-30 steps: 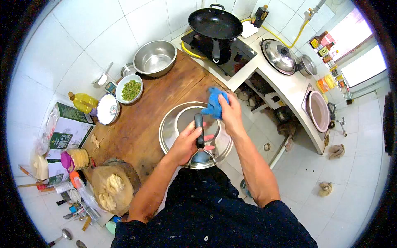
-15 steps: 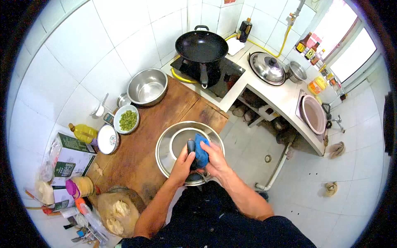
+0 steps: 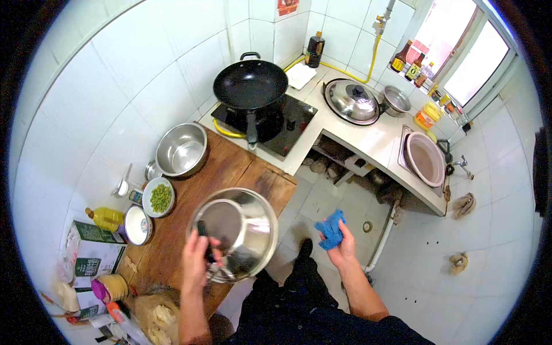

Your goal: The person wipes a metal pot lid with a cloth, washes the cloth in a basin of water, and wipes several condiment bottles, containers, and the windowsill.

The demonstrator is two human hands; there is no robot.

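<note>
My left hand [image 3: 198, 259] is wrapped round the black handle [image 3: 206, 241] of a large steel pot or lid [image 3: 259, 230], which is tilted over the front edge of the wooden table [image 3: 253, 178]. Part of it looks see-through, and its exact shape is unclear. Out to the right, above the floor, my right hand [image 3: 344, 250] holds a crumpled blue cloth [image 3: 330, 229], apart from the steel piece.
A steel basin [image 3: 181, 150], a bowl of chopped greens [image 3: 158, 197] and a white bowl [image 3: 138, 225] line the wall side. Beyond them a black wok [image 3: 250, 85] sits on the cooktop [image 3: 296, 123]. A lidded pan [image 3: 352, 100] rests on the white counter [image 3: 368, 135].
My right hand has moved away to the right with the blue cloth. My left hand has swung the steel piece leftward and tilted it. The view has shifted, showing more floor and my legs.
</note>
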